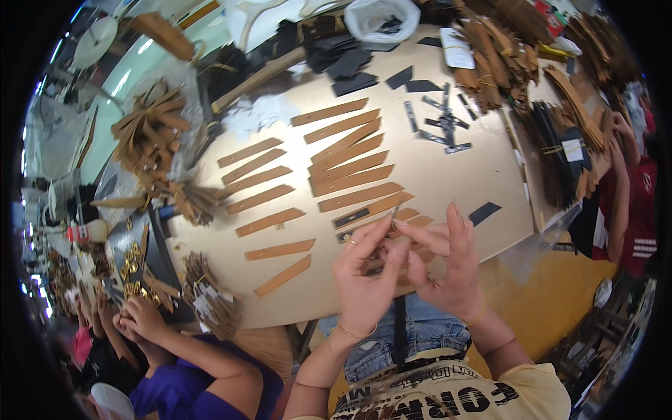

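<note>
My left hand (365, 280) and my right hand (450, 276) meet above the near edge of the work table. Fingertips of both are pinched together around something thin and small, too small to make out. The right hand's other fingers stand raised. Beneath and beyond the hands lies a column of brown leather-like strips (353, 171) with slanted ends, some overlapping. Two strips nearest the hands carry a dark patch (351, 218) at the left end. Left of these lies a second column of similar strips (260, 199), spaced apart. My hands hide some of the nearest strips.
Small dark, shiny pieces (441, 120) lie scattered at the table's far right, near black cut pieces (350, 73). A lone black piece (484, 213) is right of my hands. Bundles of brown strips (157, 133) flank the table. Co-workers' hands (140, 318) work at left; another person is at right.
</note>
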`<control>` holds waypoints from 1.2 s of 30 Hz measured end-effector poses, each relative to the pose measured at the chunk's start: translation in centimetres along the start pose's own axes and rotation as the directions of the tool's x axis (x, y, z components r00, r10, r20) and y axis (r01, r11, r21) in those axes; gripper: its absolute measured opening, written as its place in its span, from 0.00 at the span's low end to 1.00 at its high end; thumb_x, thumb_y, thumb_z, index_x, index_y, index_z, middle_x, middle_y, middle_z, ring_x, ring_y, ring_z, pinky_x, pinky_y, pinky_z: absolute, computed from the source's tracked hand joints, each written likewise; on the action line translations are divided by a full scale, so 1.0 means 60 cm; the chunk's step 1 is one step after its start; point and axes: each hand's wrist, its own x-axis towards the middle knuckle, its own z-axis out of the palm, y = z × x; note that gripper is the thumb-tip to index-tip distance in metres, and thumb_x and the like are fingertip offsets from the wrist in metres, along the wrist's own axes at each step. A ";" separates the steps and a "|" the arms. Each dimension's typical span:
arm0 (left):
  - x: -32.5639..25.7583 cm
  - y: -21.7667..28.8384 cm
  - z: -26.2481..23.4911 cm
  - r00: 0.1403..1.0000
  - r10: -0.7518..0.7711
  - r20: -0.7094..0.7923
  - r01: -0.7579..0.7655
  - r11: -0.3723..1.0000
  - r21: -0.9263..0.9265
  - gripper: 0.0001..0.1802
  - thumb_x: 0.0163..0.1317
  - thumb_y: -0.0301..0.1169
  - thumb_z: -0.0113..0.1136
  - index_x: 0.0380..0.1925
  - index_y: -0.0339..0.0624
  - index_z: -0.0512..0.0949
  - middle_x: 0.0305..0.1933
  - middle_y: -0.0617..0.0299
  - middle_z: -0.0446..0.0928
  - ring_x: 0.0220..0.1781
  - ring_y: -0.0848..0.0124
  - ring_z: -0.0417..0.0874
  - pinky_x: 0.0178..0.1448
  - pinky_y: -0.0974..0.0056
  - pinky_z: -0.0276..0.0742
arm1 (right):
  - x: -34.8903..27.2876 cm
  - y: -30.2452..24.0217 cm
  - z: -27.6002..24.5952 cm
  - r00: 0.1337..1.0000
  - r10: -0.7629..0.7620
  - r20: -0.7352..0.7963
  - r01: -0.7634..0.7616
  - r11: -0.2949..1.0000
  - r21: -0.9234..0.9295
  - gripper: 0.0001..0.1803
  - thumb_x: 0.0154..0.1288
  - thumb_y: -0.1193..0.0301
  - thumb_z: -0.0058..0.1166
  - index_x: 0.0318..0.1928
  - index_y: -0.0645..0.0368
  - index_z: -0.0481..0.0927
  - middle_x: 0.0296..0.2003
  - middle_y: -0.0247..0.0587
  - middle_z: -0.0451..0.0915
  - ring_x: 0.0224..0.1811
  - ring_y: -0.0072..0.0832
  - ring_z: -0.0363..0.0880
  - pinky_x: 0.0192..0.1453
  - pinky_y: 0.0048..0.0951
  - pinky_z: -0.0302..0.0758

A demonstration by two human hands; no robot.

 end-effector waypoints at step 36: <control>0.086 -0.037 -0.093 0.948 0.126 -0.294 0.141 0.660 0.738 0.04 0.58 0.30 0.71 0.30 0.44 0.84 0.32 0.62 0.81 0.32 0.62 0.82 0.36 0.61 0.75 | 0.106 0.025 0.132 0.841 0.442 0.311 -0.482 0.874 0.063 0.05 0.63 0.73 0.63 0.39 0.57 0.87 0.29 0.34 0.82 0.28 0.30 0.79 0.40 0.33 0.71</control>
